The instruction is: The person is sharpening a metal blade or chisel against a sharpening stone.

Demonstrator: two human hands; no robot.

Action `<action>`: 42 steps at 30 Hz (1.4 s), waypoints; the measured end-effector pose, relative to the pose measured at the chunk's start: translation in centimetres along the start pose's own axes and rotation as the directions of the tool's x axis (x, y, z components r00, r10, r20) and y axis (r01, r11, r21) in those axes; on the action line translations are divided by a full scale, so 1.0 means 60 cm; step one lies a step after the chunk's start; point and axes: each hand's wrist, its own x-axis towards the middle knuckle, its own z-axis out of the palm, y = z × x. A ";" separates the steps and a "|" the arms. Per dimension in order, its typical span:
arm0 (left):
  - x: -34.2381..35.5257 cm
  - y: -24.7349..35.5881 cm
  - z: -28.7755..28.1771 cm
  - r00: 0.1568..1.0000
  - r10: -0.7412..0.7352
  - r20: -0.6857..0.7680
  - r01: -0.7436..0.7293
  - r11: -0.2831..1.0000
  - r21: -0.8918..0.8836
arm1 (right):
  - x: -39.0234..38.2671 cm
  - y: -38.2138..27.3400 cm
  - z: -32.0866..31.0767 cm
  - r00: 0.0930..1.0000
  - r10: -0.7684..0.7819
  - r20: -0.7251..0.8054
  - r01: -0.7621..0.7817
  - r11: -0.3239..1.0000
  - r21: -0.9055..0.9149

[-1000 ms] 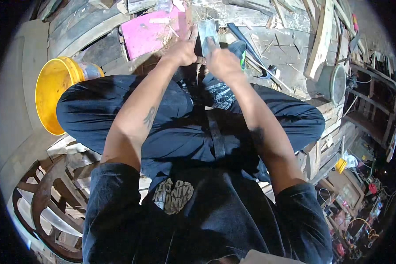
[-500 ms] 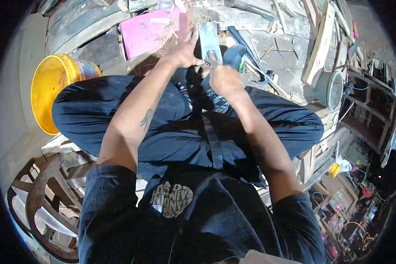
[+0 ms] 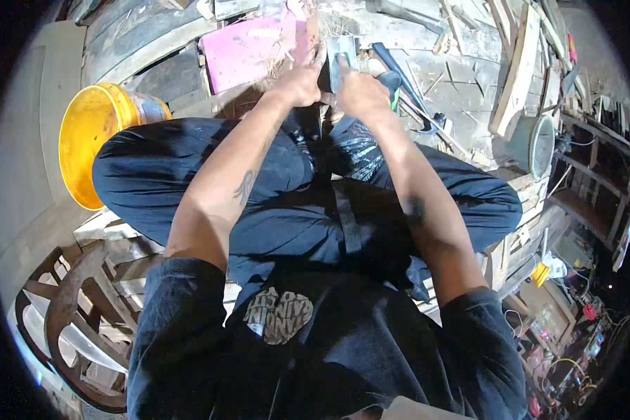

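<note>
My left hand is closed round a narrow wooden piece beside a pink board; its fingertips point away from me. Just to its right, my right hand grips a flat, pale blue-grey rectangular tool, with a finger laid along its face. Both hands are above my crossed, dark-trousered legs. Right of them lies a long dark hand tool among thin wood strips, partly behind a dark rounded object. The lower end of the wooden piece is mostly hidden by my hands and shadow.
A yellow bucket lies tipped at left, above a curved wooden frame. At right are a grey bucket, long planks, a wooden rack and clutter with cables. Scrap wood covers much of the floor.
My right hand with the flat tool came toward me, then moved away again to higher in the picture. My left hand stays on the wooden piece, shifted slightly.
</note>
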 end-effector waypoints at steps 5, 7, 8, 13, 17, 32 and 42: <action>-0.005 0.009 -0.004 0.999 -0.042 0.024 0.042 0.999 -0.026 | -0.001 0.005 0.005 0.968 0.108 0.227 -0.092 0.992 -0.082; -0.012 0.007 -0.004 1.000 -0.018 -0.016 0.016 0.994 -0.110 | -0.001 0.005 0.008 0.977 0.093 0.194 -0.084 0.995 -0.054; -0.012 0.007 -0.004 1.000 -0.017 -0.014 0.015 0.994 -0.108 | 0.002 0.004 0.009 0.963 0.127 0.238 -0.114 0.991 -0.070; -0.007 0.003 -0.003 1.000 -0.003 -0.006 0.003 0.999 -0.035 | 0.003 0.003 0.010 0.988 0.076 0.136 -0.074 0.997 -0.022; -0.007 0.009 0.001 1.000 -0.023 -0.020 0.023 1.000 -0.018 | -0.001 0.006 0.009 0.973 0.103 0.206 -0.091 0.994 -0.068; 0.009 -0.013 0.015 0.999 0.019 0.043 -0.010 0.982 -0.189 | 0.005 0.006 -0.007 0.996 0.041 0.081 -0.041 0.999 -0.007; 0.012 -0.013 0.024 0.999 0.037 0.002 -0.037 0.999 -0.014 | 0.012 0.012 -0.003 0.999 -0.002 0.051 0.001 1.000 0.025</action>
